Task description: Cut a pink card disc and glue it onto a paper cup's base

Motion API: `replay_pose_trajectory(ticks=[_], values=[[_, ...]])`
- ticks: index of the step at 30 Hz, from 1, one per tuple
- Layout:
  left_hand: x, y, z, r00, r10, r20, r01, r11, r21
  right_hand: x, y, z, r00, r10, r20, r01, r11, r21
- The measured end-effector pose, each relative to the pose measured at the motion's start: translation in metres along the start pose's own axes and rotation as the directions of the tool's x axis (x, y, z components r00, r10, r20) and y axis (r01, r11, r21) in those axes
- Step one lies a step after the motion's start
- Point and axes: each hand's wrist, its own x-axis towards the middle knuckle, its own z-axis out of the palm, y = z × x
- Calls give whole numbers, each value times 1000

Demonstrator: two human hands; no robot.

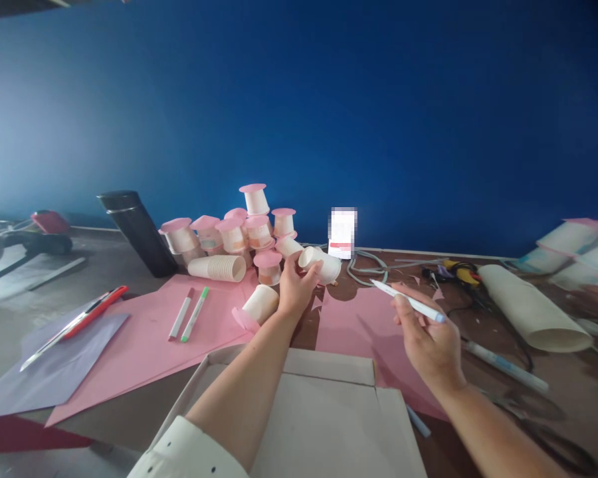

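My left hand (298,285) is closed around a white paper cup (327,267), which lies tilted with its mouth toward the left. In my right hand (431,338) is a white marker (411,303) with a bluish end, its tip pointing left toward the cup. A sheet of pink paper (349,325) with curved cut-outs along its far edge lies beneath the space between my hands. Left of my left wrist, a paper cup with a pink piece on it (260,304) lies on its side. Behind it stand several paper cups with pink discs (230,234), some stacked.
A stack of nested cups (218,268) lies near a black flask (138,232). Two markers (195,314) rest on pink paper; scissors with red handles (74,325) lie further left. An open white box (339,418) is in front. Right are a cardboard tube (533,307) and cables (471,299).
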Motion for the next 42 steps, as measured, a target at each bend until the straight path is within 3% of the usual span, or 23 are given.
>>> replay_pose_trajectory(ticks=[4, 8, 11, 14, 16, 17, 18, 20, 22, 23, 25, 30, 34, 38, 42], values=[[2, -5, 3, 976, -127, 178, 177, 935, -308, 1, -1, -3, 1000, 24, 12, -24, 998, 49], [3, -6, 3, 930, -117, 347, 299, 790, -535, 0, -3, -5, 998, 67, 13, -68, 995, 77], [2, -4, 2, 917, -105, 384, 322, 762, -561, -1, -5, -3, 997, 71, 5, -71, 994, 84], [0, -4, 2, 923, -114, 367, 300, 812, -501, 2, -4, -8, 999, 46, 6, -46, 995, 87], [-2, -6, 3, 937, -125, 326, 258, 877, -405, 8, -2, -20, 990, 46, 133, -55, 996, 67], [-2, -8, 4, 945, -127, 301, 231, 912, -339, 13, -2, -29, 959, 64, 275, -79, 996, 45], [-3, -10, 5, 952, -124, 280, 201, 943, -266, 17, -3, -38, 890, 95, 446, -110, 994, 9], [-3, -15, 6, 957, -105, 269, 145, 980, -134, 26, -6, -57, 689, 172, 704, -145, 985, -99], [-3, -18, 8, 959, -86, 271, 106, 993, -60, 31, -14, -71, 511, 241, 825, -94, 970, -226], [-3, -19, 8, 960, -79, 268, 95, 995, -44, 32, -18, -75, 452, 253, 855, -46, 964, -260], [-2, -19, 8, 965, -73, 250, 84, 996, -35, 28, -25, -77, 390, 292, 873, 37, 943, -332], [-1, -17, 8, 975, -54, 216, 72, 994, -78, 2, -29, -61, 355, 388, 850, 188, 862, -472], [0, -22, 8, 980, -30, 199, 51, 993, -104, -11, -23, -54, 345, 419, 840, 185, 847, -499], [0, -24, 9, 982, -33, 187, 61, 987, -148, -13, -20, -57, 344, 380, 859, 199, 864, -462], [-1, -18, 8, 980, -51, 193, 90, 976, -198, -14, -14, -62, 382, 291, 877, 263, 876, -405]])
